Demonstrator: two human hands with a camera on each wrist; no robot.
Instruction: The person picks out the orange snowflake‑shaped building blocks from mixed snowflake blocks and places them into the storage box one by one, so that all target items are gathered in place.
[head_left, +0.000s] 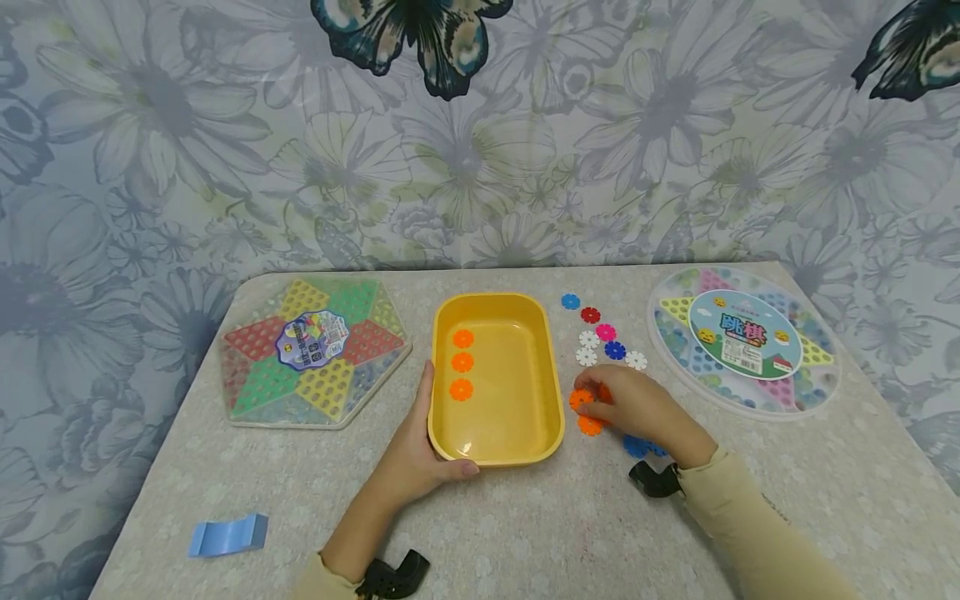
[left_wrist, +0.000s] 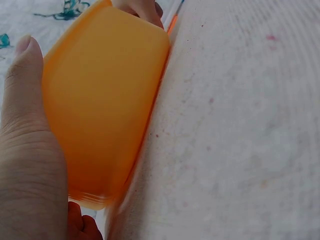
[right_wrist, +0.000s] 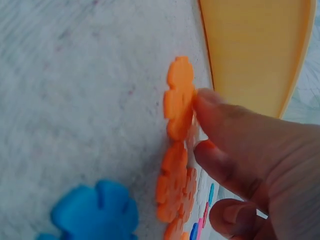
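Note:
In the head view a yellow plastic tray (head_left: 497, 454) sits mid-table, with three orange flower-shaped discs (head_left: 462, 362) in a column inside. My left hand (head_left: 420, 450) grips its left side and front corner, thumb along the front rim. In the left wrist view the tray's wall (left_wrist: 110, 100) stands beside my thumb. Right of the tray, my right hand (head_left: 633, 408) pinches an orange disc (head_left: 580, 400) between thumb and forefinger. Another orange disc (head_left: 590, 426) lies just below it. In the right wrist view my thumb (right_wrist: 215, 107) meets the edge of an orange disc (right_wrist: 179, 100).
Blue discs (head_left: 637, 447) lie under my right wrist. Beyond that hand are white discs (head_left: 587, 356), a red disc (head_left: 590, 315), a pink disc (head_left: 605, 332) and blue ones. A hexagonal game box (head_left: 255, 392) is left, a round one (head_left: 795, 400) right, a blue plastic piece (head_left: 228, 535) front left.

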